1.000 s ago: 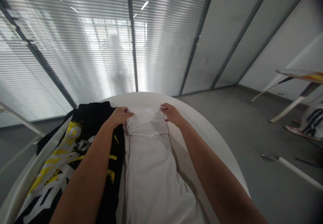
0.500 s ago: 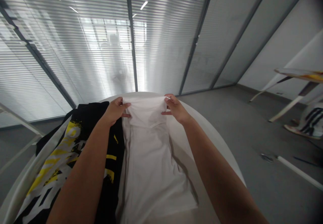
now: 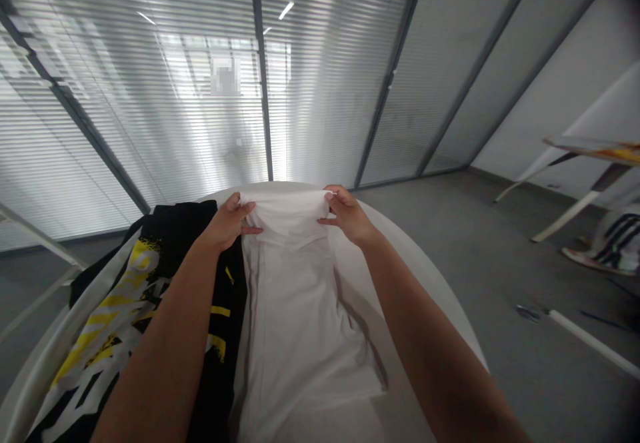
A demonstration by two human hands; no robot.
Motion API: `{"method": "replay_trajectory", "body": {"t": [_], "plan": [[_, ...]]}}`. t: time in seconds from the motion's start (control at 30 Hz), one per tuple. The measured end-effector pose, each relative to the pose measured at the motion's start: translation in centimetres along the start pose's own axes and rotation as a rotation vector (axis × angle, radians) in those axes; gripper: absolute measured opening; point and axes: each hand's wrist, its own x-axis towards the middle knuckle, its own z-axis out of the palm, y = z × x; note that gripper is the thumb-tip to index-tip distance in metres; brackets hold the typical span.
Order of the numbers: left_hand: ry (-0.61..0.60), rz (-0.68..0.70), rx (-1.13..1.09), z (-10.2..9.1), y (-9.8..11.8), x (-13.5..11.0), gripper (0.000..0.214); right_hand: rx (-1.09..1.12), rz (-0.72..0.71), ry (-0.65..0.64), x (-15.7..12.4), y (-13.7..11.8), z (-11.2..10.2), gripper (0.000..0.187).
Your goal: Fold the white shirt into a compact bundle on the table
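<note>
A white cloth garment [image 3: 295, 310] lies lengthwise on the round white table [image 3: 425, 263], its far end doubled over into a flap. My left hand [image 3: 231, 222] pinches the left corner of that folded end between thumb and fingers. At the opposite corner, my right hand [image 3: 347, 215] grips the cloth the same way. The flap is stretched between both hands near the table's far edge. Left of it, partly under my left forearm, lies a black garment [image 3: 185, 230] with yellow and white print. The white garment's full shape cannot be made out.
Beyond the table stands a glass partition with blinds [image 3: 325, 96]. To the right are a table with pale legs [image 3: 595, 150], a person's shoe [image 3: 583, 258] and a white pole [image 3: 595, 343] on the grey floor. A white frame [image 3: 40, 240] is at the left.
Both hands have shifted very slightly left, still gripping the folded end. The white garment's near right corner has moved a little up and left.
</note>
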Motion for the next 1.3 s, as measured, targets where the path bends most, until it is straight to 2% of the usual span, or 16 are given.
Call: {"method": "replay_trajectory", "body": {"t": [0.23, 0.37, 0.6, 0.7, 0.87, 1.0, 1.1, 1.3], "plan": [[-0.084, 0.11, 0.052, -0.5, -0.5, 0.6, 0.032, 0.009, -0.044, 0.103, 0.3, 0.5, 0.2, 0.043], [-0.109, 0.14, -0.01, -0.8, -0.7, 0.8, 0.033, 0.055, -0.078, 0.093, 0.4, 0.8, -0.3, 0.039], [-0.133, 0.074, -0.099, -1.6, -0.5, 0.5, 0.029, 0.064, 0.024, 0.011, 0.0, 0.7, -1.2, 0.033], [-0.139, 0.061, -0.106, -1.9, -0.4, 0.4, 0.027, 0.076, 0.02, -0.021, -0.2, 0.1, -1.3, 0.028], [-0.159, 0.011, -0.045, -2.1, 0.0, -0.1, 0.024, -0.036, 0.056, -0.135, -0.7, -0.7, -1.7, 0.022], [-0.252, 0.018, -0.031, -2.3, -0.2, -0.2, 0.01, -0.084, 0.109, -0.254, -1.0, -0.8, -2.3, 0.019], [-0.292, 0.032, 0.0, -2.5, -0.7, -0.1, 0.007, -0.07, 0.161, -0.371, -1.1, -0.6, -2.6, 0.017], [-0.381, -0.061, 0.153, -2.9, -0.9, 0.0, 0.004, -0.169, 0.264, -0.631, -1.4, -0.8, -2.7, 0.02]]}}
